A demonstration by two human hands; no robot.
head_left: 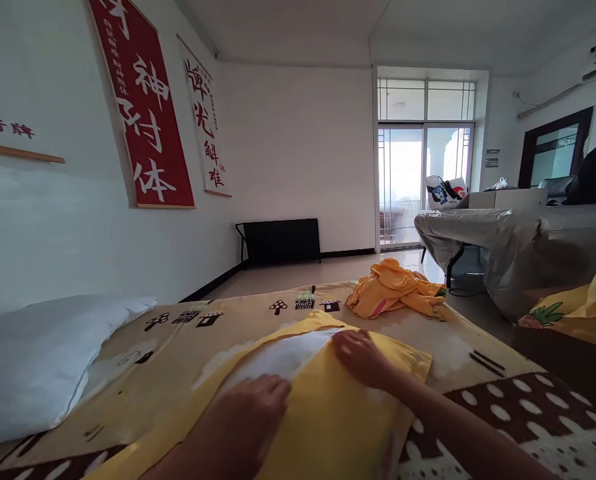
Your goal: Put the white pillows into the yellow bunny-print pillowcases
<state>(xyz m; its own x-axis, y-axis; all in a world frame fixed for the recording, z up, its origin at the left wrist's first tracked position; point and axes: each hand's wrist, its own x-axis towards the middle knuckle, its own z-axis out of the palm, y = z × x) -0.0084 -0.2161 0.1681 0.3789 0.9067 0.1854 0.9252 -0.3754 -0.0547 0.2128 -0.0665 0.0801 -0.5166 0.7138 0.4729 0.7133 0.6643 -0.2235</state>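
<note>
A person's bare left hand, low in the centre of the frame, is curled closed, seemingly pinching one edge of the opening in a yellow cloth cover. The bare right hand, right of centre, bends its fingers over the far end of that opening; the fingertips are hidden. The cover fills the lower centre, a smooth white cushion-like insert showing through the gap. It should handle as light, floppy and unbreakable, the insert perhaps slippery; the opening's edges look the surest hold. Underneath lies a cream-and-brown patterned blanket. At lower left rests a plump white pillow; right of centre, a crumpled orange cloth.
</note>
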